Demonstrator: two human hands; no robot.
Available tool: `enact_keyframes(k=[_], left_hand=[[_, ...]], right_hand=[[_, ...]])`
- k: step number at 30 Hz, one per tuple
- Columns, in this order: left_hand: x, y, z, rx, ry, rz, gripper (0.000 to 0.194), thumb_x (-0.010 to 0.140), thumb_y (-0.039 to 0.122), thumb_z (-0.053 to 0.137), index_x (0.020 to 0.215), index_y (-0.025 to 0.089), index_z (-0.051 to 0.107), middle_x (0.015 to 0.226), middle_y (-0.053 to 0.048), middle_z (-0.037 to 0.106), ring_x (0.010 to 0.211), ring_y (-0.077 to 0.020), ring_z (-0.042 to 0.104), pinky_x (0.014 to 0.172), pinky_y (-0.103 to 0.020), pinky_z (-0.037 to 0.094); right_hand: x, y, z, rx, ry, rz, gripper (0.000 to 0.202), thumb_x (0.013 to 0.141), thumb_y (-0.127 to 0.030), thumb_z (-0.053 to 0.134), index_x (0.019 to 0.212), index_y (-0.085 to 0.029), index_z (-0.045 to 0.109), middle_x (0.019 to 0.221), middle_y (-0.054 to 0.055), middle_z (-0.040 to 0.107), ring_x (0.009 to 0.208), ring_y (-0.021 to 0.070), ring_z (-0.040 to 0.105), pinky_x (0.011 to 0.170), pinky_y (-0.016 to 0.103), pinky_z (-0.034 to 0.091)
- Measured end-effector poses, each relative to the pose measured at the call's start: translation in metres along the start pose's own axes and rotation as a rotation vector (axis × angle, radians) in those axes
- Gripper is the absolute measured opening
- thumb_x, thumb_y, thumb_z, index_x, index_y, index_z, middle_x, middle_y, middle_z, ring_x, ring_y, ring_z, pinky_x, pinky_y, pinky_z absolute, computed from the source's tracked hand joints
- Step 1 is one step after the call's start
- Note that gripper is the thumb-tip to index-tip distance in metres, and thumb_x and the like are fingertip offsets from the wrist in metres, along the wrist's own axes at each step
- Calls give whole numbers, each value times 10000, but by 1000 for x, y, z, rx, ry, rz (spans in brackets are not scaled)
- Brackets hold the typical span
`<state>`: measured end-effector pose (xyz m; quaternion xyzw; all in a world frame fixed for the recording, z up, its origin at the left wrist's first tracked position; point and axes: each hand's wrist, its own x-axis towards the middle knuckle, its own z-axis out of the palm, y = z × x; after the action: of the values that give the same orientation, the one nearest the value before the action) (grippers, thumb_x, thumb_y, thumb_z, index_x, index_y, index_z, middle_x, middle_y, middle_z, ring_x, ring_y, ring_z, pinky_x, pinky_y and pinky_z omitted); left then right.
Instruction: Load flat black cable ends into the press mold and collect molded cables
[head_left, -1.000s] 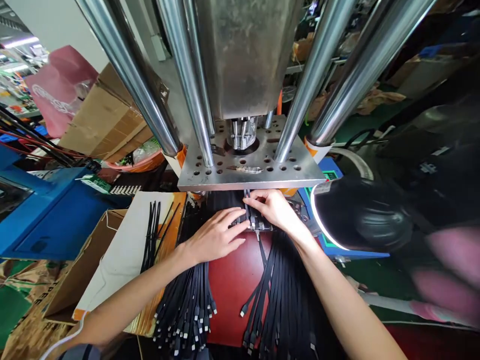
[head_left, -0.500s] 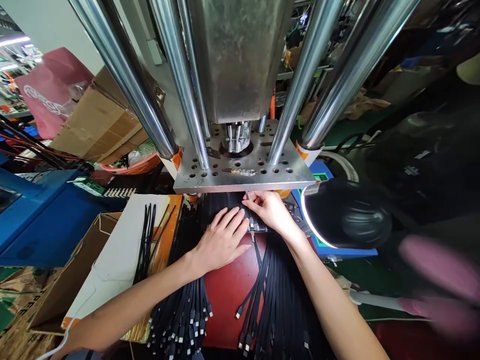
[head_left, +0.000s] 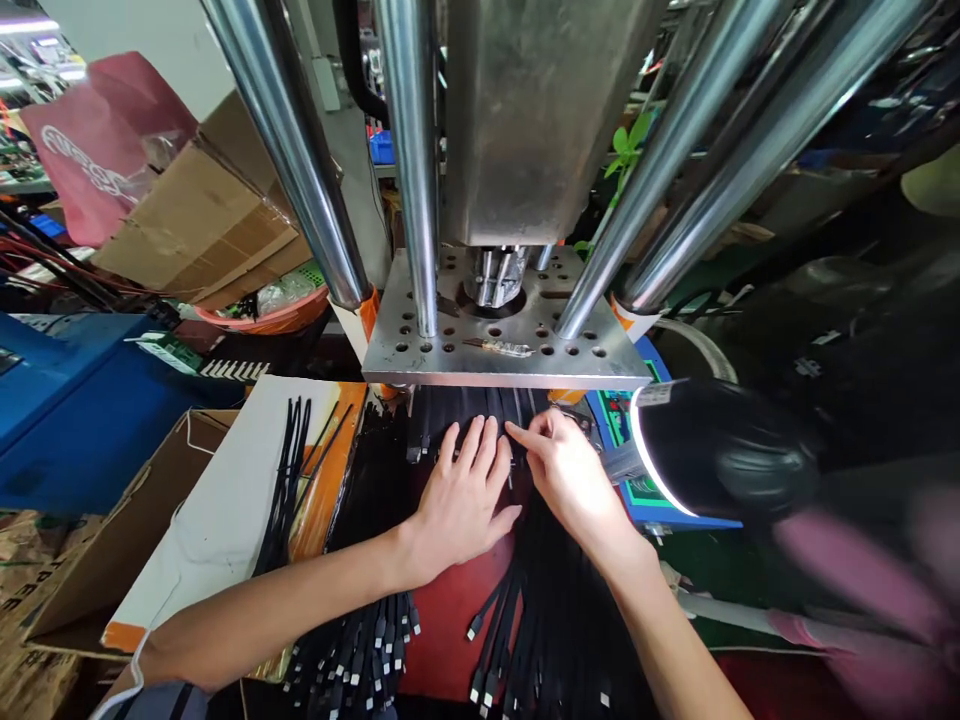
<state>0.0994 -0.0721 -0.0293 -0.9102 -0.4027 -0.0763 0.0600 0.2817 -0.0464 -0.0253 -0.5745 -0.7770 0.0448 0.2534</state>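
Note:
Below the front edge of a metal press plate (head_left: 502, 372), my left hand (head_left: 461, 495) lies palm down with fingers spread over a dark fixture (head_left: 420, 425). Beside it, my right hand (head_left: 566, 470) has thumb and fingers drawn together at the fixture's right part; anything between them is too small to make out. Black flat strips run back under the plate. Bundles of black cables with metal plugs (head_left: 375, 640) hang at the lower left of a red surface (head_left: 446, 640), and more cables (head_left: 487, 680) lie on its right.
A black lamp (head_left: 720, 450) with a lit rim stands close to my right hand. Steel columns (head_left: 416, 180) rise from the plate. At left are a white board (head_left: 217, 520) with black strips, a cardboard box (head_left: 67, 610) and a blue machine (head_left: 82, 410).
The view has shifted, so the press sits further right. My right hand has moved down and right, and my left hand has moved slightly right, its fingers still spread.

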Motion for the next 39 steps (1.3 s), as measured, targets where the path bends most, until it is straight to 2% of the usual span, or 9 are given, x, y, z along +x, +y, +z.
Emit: enact_keyframes(k=[4,12,16,19,22,24,27,32,39], left_hand=[[22,-16,-9,-110,-35,-50,739,1030,520,416,1564,10,390,1649,-245,374,1555,-358,329,1254,-584,285],[88,-67,-5,-159,7,-53,411,1049,278,401,1246,27,661,1281,-237,716,1216,-320,678,1104,-478,483],[104,-77,-11,-173,35,-46,387,1066,258,386,1233,42,660,1278,-220,718,1202,-283,687,1110,-424,482],[67,-70,-24,-206,65,17,405,1033,287,493,1370,78,577,1421,-185,641,1345,-274,591,1158,-410,449],[-15,-53,-34,-349,148,34,258,1029,291,515,1202,163,658,1269,-104,714,1243,-227,641,1076,-363,508],[-70,-44,-31,-327,102,-272,246,1045,314,491,925,190,667,931,-57,738,892,-199,713,827,-330,565],[-119,-43,-14,-170,-159,-586,243,1004,373,586,879,176,655,860,-61,709,768,-229,705,688,-338,519],[-121,-61,0,-334,-235,-645,267,1001,285,568,759,188,625,807,-19,666,731,-177,650,666,-288,427],[-128,-50,-34,-1181,-217,-653,337,963,447,591,746,189,589,647,53,529,575,-108,487,574,-231,380]], right_hand=[[6,-11,-2,-370,-133,24,495,976,-109,443,1412,-190,663,1024,157,638,907,289,601,812,395,498],[87,7,15,-238,-77,28,430,981,-81,381,1256,-128,709,1165,185,732,1088,307,644,989,457,497],[105,10,14,-157,-4,14,516,949,-56,322,1358,-115,631,1222,193,723,1165,324,622,1040,530,481],[67,-4,5,-104,20,-19,552,903,-71,389,1427,-72,560,1330,236,650,1249,358,581,1061,552,468],[-21,-29,2,-13,113,32,507,1016,-260,404,1492,-101,479,1287,224,618,1168,335,619,984,473,523],[-85,-46,7,-6,142,229,531,1038,-495,450,1436,-147,493,1170,180,648,1036,317,659,872,419,549],[-154,-66,27,-175,38,410,644,1023,-664,330,1252,-110,565,1011,192,631,885,339,646,716,421,513],[-175,-74,51,-357,-91,398,420,1053,-464,332,885,-183,596,840,133,578,761,304,574,660,402,436],[-171,-87,45,-433,-125,374,321,1035,-378,406,893,-175,610,850,123,584,765,310,595,621,389,404]])
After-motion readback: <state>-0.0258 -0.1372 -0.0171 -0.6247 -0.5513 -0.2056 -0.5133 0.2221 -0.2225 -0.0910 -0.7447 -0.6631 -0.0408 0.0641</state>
